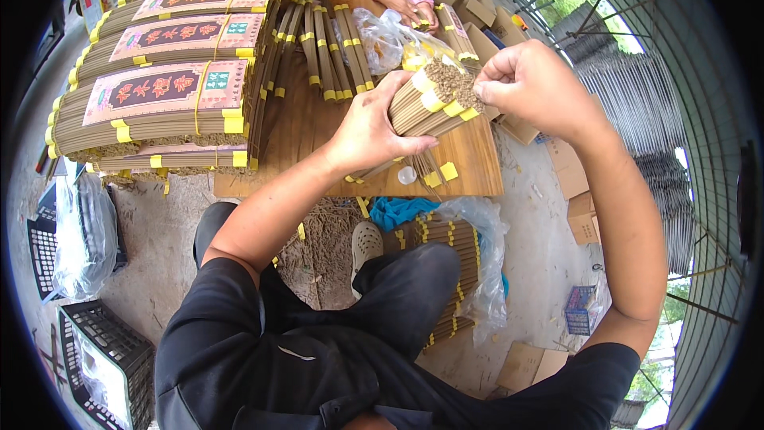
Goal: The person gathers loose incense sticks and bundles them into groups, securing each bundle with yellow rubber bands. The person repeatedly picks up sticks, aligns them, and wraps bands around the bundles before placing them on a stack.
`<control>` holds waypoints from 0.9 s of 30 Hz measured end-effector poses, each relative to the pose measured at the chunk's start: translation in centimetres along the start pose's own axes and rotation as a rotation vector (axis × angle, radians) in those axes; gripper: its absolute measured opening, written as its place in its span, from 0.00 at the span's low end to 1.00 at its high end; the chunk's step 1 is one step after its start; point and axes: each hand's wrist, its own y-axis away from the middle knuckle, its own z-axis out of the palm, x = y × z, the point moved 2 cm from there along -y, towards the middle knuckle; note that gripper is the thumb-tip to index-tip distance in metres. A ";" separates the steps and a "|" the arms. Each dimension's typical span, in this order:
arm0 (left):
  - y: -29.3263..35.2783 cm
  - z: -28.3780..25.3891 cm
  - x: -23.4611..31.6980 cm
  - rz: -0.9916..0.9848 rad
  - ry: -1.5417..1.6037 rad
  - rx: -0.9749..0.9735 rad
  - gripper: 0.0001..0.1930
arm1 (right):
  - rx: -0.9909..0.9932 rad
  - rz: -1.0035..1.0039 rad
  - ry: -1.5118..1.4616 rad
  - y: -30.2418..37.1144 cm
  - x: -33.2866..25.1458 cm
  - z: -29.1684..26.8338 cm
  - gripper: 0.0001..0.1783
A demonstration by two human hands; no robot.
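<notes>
My left hand (368,129) is wrapped round a thick bundle of brown incense sticks (414,109), tilted above the wooden table (469,167). Yellow paper bands (432,101) show near the bundle's far end, where the cut stick ends face up and to the right. At that end my right hand (535,89) is closed in a pinch, fingertips against the stick ends. Whatever lies between those fingertips is hidden. Under the bundle are a few loose sticks, yellow paper slips (449,171) and a small clear round cup (407,175).
Labelled incense packs (171,95) are stacked high at the left, with slim banded bundles (326,52) beside them. Across the table a co-worker's hands (415,14) handle another bundle. Cardboard boxes (569,171) stand at right, a black crate (107,358) at lower left, more bundles (454,271) below the table.
</notes>
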 end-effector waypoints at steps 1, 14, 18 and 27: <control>0.0 0.0 0.0 0.008 -0.006 0.007 0.42 | -0.024 0.060 -0.025 -0.2 -0.3 -0.1 0.12; 0.2 0.4 0.2 -0.044 0.005 0.016 0.41 | 0.010 0.048 0.579 -1.7 -3.9 1.0 0.09; 0.1 0.6 -0.1 -0.049 0.015 0.013 0.45 | 0.083 -0.016 0.647 -1.2 -4.0 1.2 0.10; 0.2 0.1 0.2 -0.059 0.029 0.018 0.42 | 0.005 0.002 0.220 0.1 -2.6 -1.1 0.12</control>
